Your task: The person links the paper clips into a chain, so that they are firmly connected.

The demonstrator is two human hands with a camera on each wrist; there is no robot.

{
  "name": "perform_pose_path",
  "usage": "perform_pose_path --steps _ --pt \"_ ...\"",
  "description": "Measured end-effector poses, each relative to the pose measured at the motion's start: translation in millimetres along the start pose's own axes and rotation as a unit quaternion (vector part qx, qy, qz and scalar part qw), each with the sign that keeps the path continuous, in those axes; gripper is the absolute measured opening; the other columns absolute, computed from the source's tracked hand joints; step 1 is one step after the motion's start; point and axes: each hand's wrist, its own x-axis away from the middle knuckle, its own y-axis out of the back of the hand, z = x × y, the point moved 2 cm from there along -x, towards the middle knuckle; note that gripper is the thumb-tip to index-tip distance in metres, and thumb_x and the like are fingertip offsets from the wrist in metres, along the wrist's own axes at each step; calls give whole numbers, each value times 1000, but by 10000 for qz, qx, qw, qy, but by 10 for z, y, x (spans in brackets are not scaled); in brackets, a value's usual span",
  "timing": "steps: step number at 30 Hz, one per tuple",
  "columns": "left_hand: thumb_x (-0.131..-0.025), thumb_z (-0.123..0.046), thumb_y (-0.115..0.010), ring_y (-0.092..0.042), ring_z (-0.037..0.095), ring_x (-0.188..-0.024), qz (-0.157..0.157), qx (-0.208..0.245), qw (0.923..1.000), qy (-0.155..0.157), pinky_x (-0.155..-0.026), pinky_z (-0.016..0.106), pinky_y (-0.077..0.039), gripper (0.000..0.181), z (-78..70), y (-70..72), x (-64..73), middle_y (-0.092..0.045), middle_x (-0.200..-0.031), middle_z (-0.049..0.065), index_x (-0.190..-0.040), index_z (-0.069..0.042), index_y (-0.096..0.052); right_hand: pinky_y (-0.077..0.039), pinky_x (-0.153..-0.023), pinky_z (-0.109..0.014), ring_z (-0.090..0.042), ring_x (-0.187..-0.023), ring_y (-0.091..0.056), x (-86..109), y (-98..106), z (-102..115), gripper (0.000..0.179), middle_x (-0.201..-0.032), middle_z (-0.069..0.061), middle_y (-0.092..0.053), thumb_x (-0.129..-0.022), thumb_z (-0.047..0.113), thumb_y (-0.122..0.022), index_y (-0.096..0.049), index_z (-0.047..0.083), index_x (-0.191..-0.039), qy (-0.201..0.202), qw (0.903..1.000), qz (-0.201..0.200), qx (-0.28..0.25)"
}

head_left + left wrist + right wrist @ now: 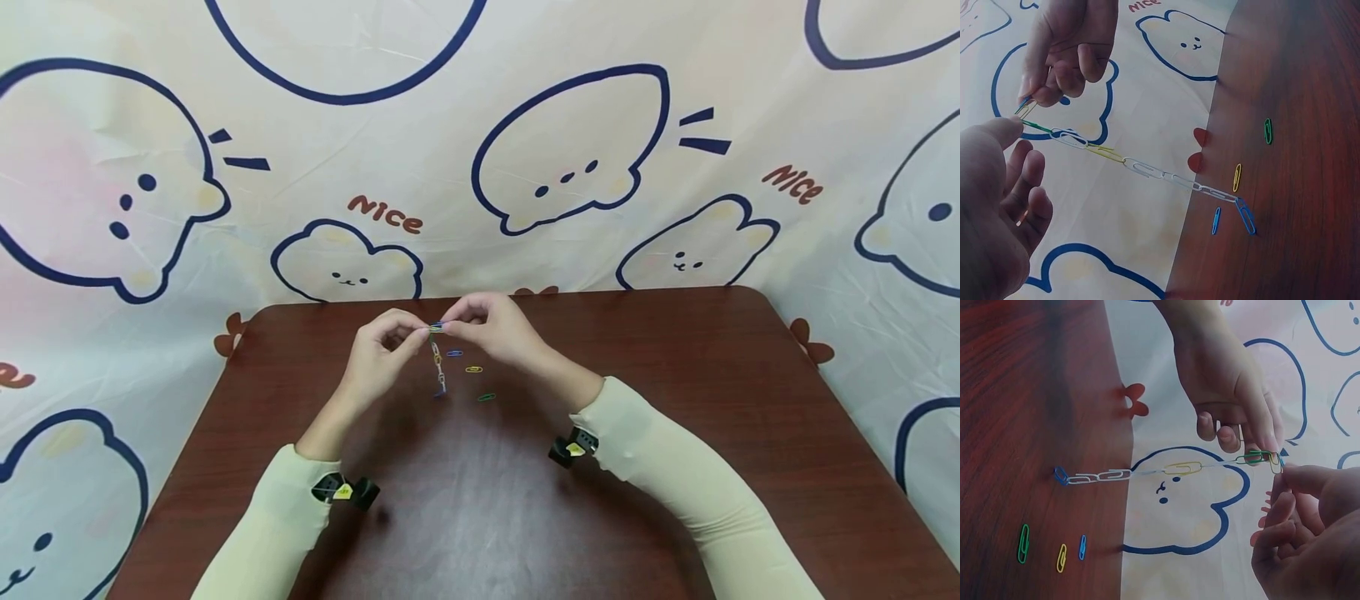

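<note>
Left hand (382, 352): thumb and forefinger pinch the upper end of a paper-clip chain (1141, 167). Right hand (497, 329): thumb and forefinger also pinched, just beside the left fingertips, at the same end. One yellow upper clip (1027, 111) and one blue upper clip (1024, 102) show there; which hand grips which, cannot tell. Below the fingers hang seven oblong, looped wire links: one green, four white, one yellow, one blue (lowest). Loose on the glossy, wood-grained tabletop (480, 517), below the fingers, three: blue loose clip (1216, 220), yellow loose clip (1237, 177), green loose clip (1268, 131), the green farthest.
</note>
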Motion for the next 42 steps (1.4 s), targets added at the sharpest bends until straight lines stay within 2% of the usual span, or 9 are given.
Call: perform_pose_path --steps 3,8,9,15,18,26,30,34,42 --pt "-93 5 -69 -57 12 -69 -30 -92 10000 -22 -62 26 -49 6 -18 0 -1 -64 -88 17 -99 8 -69 -47 -62 -29 -29 -74 -59 1 -6 7 8 -87 -8 -72 -95 19 -74 -77 11 -94 -92 9999 -108 63" --pt "-93 4 -70 -55 10 -68 -125 -220 9996 -99 -61 25 -48 6 -47 -3 -3 -64 -89 17 -97 8 -70 -49 -67 -30 -25 -80 -61 8 20 26 8 -87 -3 -71 -95 19 -74 -77 12 -94 -322 9990 -247 211" --pt "-92 4 -70 -55 11 -68 -156 -231 9995 -129 -61 25 -47 6 -46 -2 -3 -65 -89 17 -96 8 -70 -49 -68 -30 -22 -79 -60 11 29 28 8 -88 -3 -71 -95 19 -74 -77 12 -94 -331 9989 -243 235" --pt "-92 6 -70 -55 11 -68 -288 -141 9992 -239 -61 22 -46 5 -48 13 -5 -65 -91 18 -95 10 -70 -46 -67 -30 -21 -77 -57 19 82 -4 9 -89 -8 -70 -97 16 -71 -76 8 -96 -172 9993 -212 270" --pt "-92 7 -70 -55 11 -69 -203 -126 9996 -144 -61 23 -46 5 -44 13 4 -65 -92 19 -96 9 -71 -44 -66 -30 -21 -76 -54 25 86 -18 9 -88 -9 -69 -98 15 -70 -75 8 -97 -142 9992 -205 303" --pt "-95 0 -69 -54 17 -69 252 -317 9985 361 -62 27 -47 8 -14 7 31 -68 -92 17 -101 6 -70 -46 -68 -29 -23 -78 -55 48 65 -22 9 -92 -14 -68 -98 15 -70 -73 6 -100 -115 9990 -229 356" --pt "-96 0 -68 -53 19 -69 321 -363 9981 380 -61 28 -46 8 5 7 31 -67 -91 17 -101 6 -70 -46 -68 -30 -23 -79 -55 63 58 5 10 -93 -15 -68 -98 16 -70 -73 7 -100 28 9989 -232 417" --pt "-96 0 -68 -53 19 -69 338 -362 9980 383 -61 27 -46 9 20 5 31 -67 -91 17 -102 6 -70 -48 -68 -29 -23 -79 -56 76 51 23 8 -89 -9 -68 -97 15 -71 -73 8 -99 139 9987 -252 419" --pt "-97 -1 -67 -54 19 -70 369 -319 9980 399 -62 25 -47 11 34 3 21 -68 -93 18 -104 8 -70 -49 -69 -30 -22 -78 -57 76 48 22 7 -87 -4 -68 -97 15 -72 -73 8 -98 268 9982 -284 456"
